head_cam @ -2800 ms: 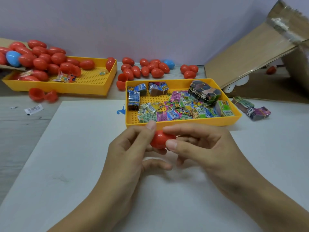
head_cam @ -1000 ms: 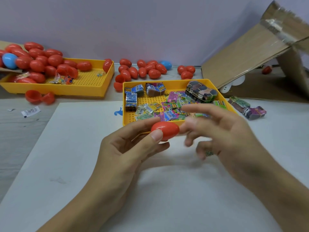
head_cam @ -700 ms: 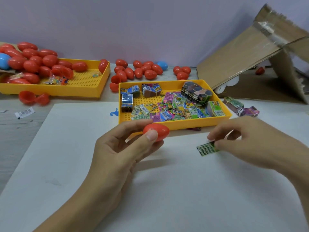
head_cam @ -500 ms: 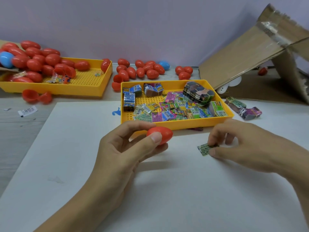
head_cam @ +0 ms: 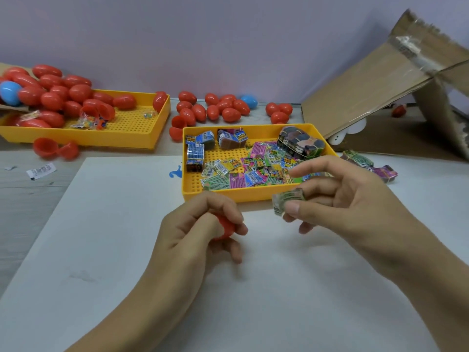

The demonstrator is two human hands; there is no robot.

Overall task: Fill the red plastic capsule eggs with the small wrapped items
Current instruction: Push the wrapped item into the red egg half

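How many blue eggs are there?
2. One blue egg lies far left among the red eggs; the other sits behind the middle cluster by the wall. More may be hidden.

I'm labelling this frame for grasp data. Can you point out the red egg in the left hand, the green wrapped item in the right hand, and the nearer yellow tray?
red egg (head_cam: pixel 226 227): head view, exposed shell below the fingers.
green wrapped item (head_cam: pixel 286 199): head view, wrapper's middle.
nearer yellow tray (head_cam: pixel 253 194): head view, front wall.

right hand: lifted off the sheet, now pinching the green wrapped item in the air.
left hand: fingers curled further round the red egg, turned downward.
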